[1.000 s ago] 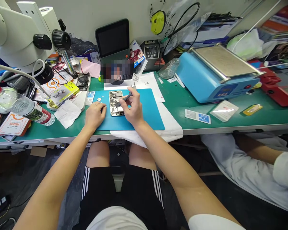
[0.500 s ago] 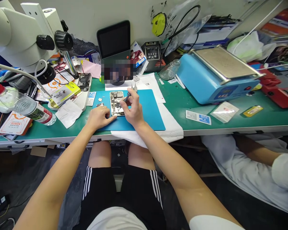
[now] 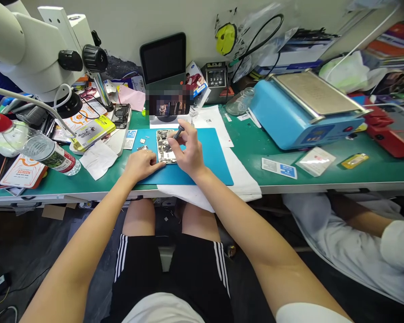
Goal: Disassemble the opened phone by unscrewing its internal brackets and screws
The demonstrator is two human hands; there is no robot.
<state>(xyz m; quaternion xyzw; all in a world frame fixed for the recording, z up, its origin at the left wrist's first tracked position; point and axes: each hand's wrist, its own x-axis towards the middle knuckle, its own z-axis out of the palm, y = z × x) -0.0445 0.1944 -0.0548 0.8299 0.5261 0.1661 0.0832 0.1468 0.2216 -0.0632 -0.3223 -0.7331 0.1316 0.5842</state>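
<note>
An opened phone [image 3: 164, 144] with its inner parts showing lies on a blue mat [image 3: 208, 157] on the green bench. My right hand [image 3: 188, 152] grips a small dark screwdriver [image 3: 178, 132], whose tip points down onto the phone's upper part. My left hand [image 3: 140, 164] rests on the mat at the phone's lower left corner, its fingertips touching the phone's edge. A few tiny loose parts [image 3: 142, 144] lie on the mat just left of the phone.
A white microscope [image 3: 37, 49] stands at the far left above a water bottle [image 3: 37, 150]. A dark tablet [image 3: 163, 60] stands behind the mat. A blue heating machine [image 3: 306, 112] sits at the right. Another person's arm and white clothing [image 3: 363, 233] are at the lower right.
My left hand slid right from the mat's left side until it touched the phone's lower corner. My right hand shifted the screwdriver slightly up the phone. The view drifted a little.
</note>
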